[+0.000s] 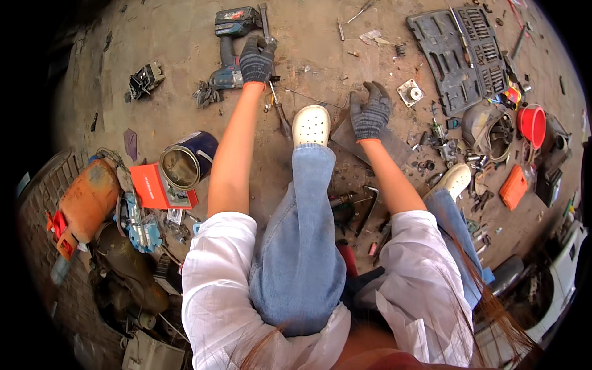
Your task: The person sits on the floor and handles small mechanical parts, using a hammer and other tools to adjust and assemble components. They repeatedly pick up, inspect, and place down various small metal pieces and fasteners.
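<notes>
My left hand (255,65), in a dark knit glove with an orange cuff, is closed round a long metal bar (264,21). Beside it lies a cordless power tool (225,80) with a battery, partly behind the hand. A screwdriver (282,120) lies below that hand. My right hand (370,114), gloved alike, has bent, separated fingers with nothing visible in them. It is over the edge of a dark metal plate (388,148), near a thin bent wire (317,97) and a square flanged fitting (409,92). My shoe (310,123) rests between the hands.
An open socket case (438,55) lies upper right, near a helmet-like object (478,129) and red bowl (530,126). At left are a paint can (179,160), red box (148,185), orange tank (86,197) and metal assembly (142,80). Loose tools and parts surround my legs.
</notes>
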A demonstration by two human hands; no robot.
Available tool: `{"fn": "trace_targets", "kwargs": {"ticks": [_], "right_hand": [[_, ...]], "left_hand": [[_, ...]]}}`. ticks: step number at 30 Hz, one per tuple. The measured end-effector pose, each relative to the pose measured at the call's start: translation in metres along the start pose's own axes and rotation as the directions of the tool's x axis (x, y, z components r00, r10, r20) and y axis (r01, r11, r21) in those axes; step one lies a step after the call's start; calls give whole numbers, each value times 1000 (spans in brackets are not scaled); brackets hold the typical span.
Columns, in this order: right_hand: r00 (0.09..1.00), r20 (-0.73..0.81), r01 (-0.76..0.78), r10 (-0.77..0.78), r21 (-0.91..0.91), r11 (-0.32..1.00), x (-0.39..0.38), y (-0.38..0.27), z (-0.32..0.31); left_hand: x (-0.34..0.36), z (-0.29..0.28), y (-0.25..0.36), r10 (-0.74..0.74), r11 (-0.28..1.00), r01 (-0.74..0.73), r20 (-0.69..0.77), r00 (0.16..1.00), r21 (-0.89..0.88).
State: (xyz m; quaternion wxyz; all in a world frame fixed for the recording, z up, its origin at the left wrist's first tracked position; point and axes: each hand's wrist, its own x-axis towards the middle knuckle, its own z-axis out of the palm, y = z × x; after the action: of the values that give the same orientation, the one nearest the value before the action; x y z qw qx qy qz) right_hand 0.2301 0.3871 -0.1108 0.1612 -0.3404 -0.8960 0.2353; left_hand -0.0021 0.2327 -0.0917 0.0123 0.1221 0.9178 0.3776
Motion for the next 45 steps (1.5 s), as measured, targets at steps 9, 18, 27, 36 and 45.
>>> {"fn": "trace_targets", "kwargs": {"ticks": [9,18,27,36,45], "right_hand": [[851,478,382,-218,-278,881,140,-23,83],[913,369,304,-173,-336,891,87,-1,46],[829,256,-528,498,654,542,44,34,20],[906,247,-379,345,108,919,45,49,25],[936,296,-297,191,372,879,40,31,16]], "left_hand": [[-195,-61,-67,-609,723,556,2,793,-411],[-216,-51,-88,-566,824,552,-137,813,-130],[-192,-35,-34,-265,964,257,-193,945,-63],[-162,13,55,-27,858,282,511,859,-429],[-170,-3,58,-205,343,704,682,703,-622]]}}
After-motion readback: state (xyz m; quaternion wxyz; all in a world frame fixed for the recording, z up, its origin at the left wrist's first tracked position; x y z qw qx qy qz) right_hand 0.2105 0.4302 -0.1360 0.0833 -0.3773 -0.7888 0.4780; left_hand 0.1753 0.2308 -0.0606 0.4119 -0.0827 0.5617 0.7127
